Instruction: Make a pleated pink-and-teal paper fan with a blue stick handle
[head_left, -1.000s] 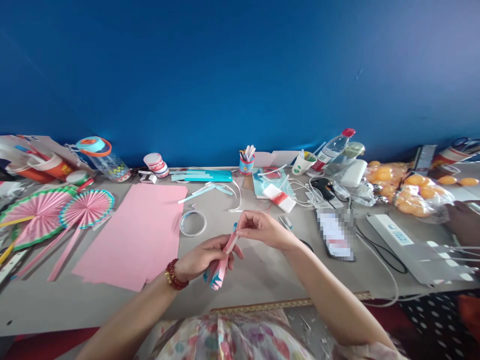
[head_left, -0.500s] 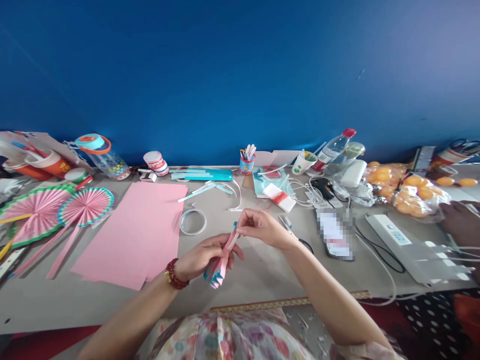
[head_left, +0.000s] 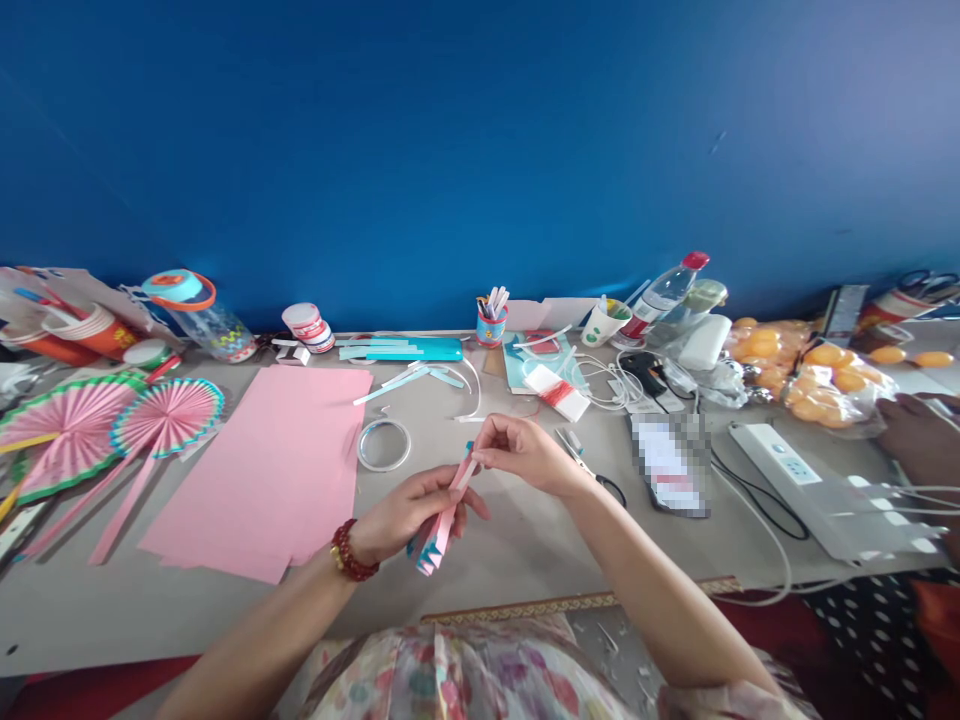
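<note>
A folded strip of pink paper with blue edging (head_left: 444,525) is held over the table in front of me. My left hand (head_left: 420,515), with a red bead bracelet at the wrist, grips its middle between thumb and fingers. At the upper end my right hand (head_left: 511,453) pinches the same folded paper. To the left lies a stack of pink paper sheets (head_left: 262,465). Beyond it rest a finished pink fan with blue edging (head_left: 169,415) and a larger pink fan with green edging (head_left: 71,435).
A clear tape roll (head_left: 384,445) lies behind my left hand. Scissors (head_left: 592,468), a phone (head_left: 671,465) and a power strip (head_left: 817,495) are on the right. Another person's hand (head_left: 919,440) is at the far right. Cups and bottles line the blue wall (head_left: 480,150).
Both hands keep their hold on the folded paper, which is pressed slightly narrower. The camera view has shifted a little.
</note>
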